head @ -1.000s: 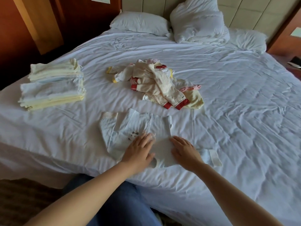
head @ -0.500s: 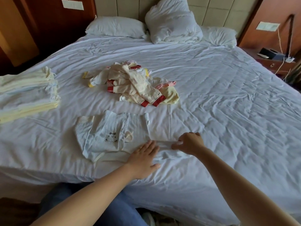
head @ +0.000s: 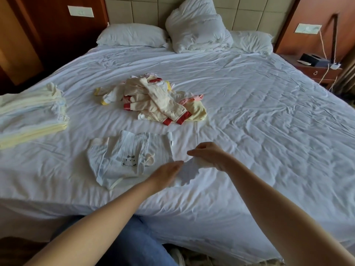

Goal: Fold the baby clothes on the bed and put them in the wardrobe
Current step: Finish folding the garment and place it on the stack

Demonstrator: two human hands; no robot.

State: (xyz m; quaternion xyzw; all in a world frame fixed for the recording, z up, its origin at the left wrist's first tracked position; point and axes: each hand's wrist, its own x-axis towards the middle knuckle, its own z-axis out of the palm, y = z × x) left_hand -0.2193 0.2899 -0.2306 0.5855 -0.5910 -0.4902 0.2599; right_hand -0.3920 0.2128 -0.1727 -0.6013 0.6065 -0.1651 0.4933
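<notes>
The right hand pinches the sleeve and holds it up. Just beside it, the left hand lies flat, pressing the little shirt down on the bed. If the flat hand slips, the pull could drag the shirt and mess up the fold.

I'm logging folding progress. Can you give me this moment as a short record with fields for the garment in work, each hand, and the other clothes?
top: striped with a bear print, spread near the front edge of the bed
left hand: straight fingers pressing on the top
right hand: pinches a lifted fold of the top
loose pile: unfolded clothes, mid-bed, beyond the top
folded stack: at the bed's left edge
</notes>
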